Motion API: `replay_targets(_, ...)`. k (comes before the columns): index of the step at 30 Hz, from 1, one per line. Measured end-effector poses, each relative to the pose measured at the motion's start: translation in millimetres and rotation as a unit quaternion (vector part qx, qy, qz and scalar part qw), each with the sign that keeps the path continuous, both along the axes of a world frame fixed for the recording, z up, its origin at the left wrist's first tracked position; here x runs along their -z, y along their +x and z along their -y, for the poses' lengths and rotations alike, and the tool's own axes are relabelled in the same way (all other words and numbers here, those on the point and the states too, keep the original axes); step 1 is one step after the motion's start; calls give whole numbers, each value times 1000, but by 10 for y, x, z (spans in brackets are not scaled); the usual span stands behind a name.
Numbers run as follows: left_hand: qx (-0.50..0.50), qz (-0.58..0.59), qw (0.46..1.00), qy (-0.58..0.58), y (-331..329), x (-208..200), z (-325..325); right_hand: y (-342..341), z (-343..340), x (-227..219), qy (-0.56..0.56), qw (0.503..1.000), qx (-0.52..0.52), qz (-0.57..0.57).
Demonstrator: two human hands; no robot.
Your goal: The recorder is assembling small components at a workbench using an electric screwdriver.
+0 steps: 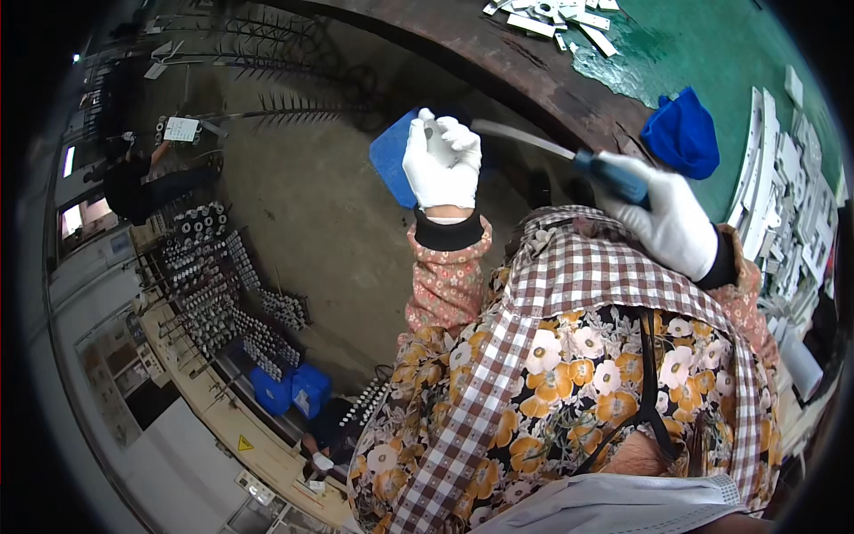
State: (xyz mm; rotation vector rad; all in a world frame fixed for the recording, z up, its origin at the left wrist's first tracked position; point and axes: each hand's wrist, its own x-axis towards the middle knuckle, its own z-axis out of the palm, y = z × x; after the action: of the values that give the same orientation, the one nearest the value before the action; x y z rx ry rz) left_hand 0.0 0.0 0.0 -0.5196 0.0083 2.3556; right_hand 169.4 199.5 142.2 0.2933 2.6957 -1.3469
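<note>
My left hand (442,169), in a white glove, is raised with its fingers curled over the palm. A small pale grey patch shows between its thumb and fingers; I cannot make out what it is. My right hand (669,218), also gloved in white, is wrapped round the dark blue handle of a long-bladed metal tool (534,141). The blade reaches left toward my left fingertips and is blurred, so its exact kind is unclear. Behind my left hand, lower down, is a blue plastic container (389,162), partly hidden.
A dark-edged table (569,87) with a green top bears several white parts (551,16), a blue cloth (681,133) and a pile of pale metal pieces (792,196). Spiked racks (294,109) stand at the far left. Two other people (133,182) work at left and lower left.
</note>
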Motion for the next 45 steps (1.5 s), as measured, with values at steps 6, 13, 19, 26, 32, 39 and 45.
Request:
replay_targets(6, -113, -32, 978, -174, -205, -152, 226, -66, 432, 256, -5, 1000, -25, -4)
replay_targets(13, -146, 85, 965, -199, -202, -272, 49, -90, 497, 300, 42, 998, 40, -23)
replay_targets(19, 3, -132, 975, -180, -239, -160, -13, 41, 484, 250, 22, 998, 55, 16)
replay_targets(26, 55, -258, 923, -281, -148, -275, -301, 260, 377, 206, 3, 993, 111, 48)
replay_targets(32, 157, -206, 908, -331, -27, -420, -535, 473, 525, 58, -1, 979, 196, 58)
replay_targets(39, 370, -197, 908, 5, -246, -32, -812, 798, 504, 216, 0, 976, 217, 0)
replay_targets(45, 428, -406, 802, -90, 596, -85, -2181, 1420, 90, 321, -56, 929, 354, 91)
